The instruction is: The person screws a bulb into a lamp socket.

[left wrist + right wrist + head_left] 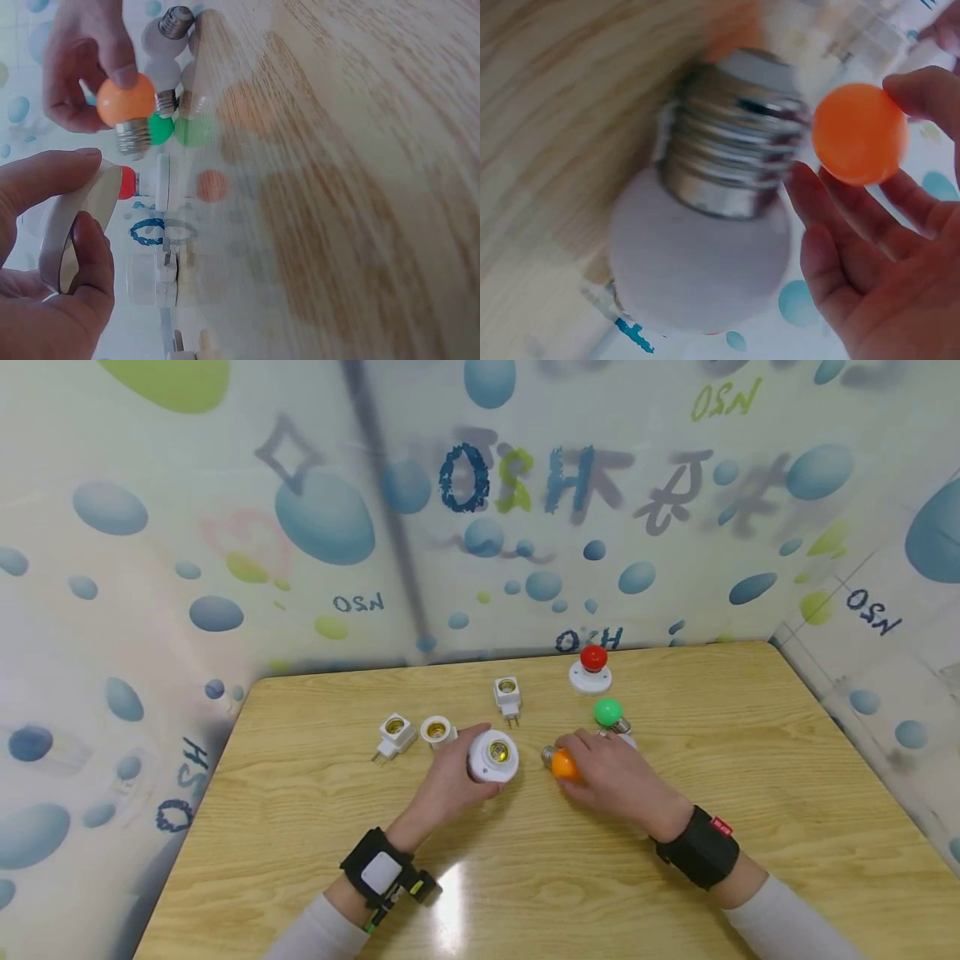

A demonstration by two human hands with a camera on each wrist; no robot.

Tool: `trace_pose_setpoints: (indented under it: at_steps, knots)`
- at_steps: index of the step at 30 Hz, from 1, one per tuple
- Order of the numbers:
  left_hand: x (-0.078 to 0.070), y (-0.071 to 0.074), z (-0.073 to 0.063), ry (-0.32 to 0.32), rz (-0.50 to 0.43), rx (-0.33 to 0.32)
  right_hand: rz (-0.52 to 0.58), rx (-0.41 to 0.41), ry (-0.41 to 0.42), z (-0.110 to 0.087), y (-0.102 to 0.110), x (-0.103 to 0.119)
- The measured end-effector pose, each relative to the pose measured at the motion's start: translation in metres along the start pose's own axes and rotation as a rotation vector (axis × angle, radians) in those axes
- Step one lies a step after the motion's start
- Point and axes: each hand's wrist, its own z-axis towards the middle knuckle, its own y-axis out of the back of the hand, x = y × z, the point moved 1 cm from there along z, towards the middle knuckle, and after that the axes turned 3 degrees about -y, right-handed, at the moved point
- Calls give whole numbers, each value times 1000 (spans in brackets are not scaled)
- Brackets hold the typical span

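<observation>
My left hand (448,783) grips a round white lamp holder (493,768) by its edges, its brass-coloured socket facing up. In the left wrist view the holder is tilted on edge between thumb and fingers. My right hand (617,779) pinches an orange bulb (563,766) by its globe. The bulb's metal screw base (134,138) points toward the left hand, a short gap from the holder. Just beyond the right hand lies a green bulb (607,712). A white bulb (701,262) lies close to the right wrist, mostly hidden by that hand in the head view.
Farther back, a red bulb (593,657) sits in a round white base (580,682). White plug-in sockets (507,697) stand behind and to the left, beside a small round socket (433,737). A patterned curtain (480,585) rises behind the wooden table (300,827).
</observation>
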Motion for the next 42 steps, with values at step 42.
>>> trace_pose_setpoints:
  at_steps: [42]
  knots:
    - [-15,-14,0,10,-47,34,304,-153,180,14,23,27]
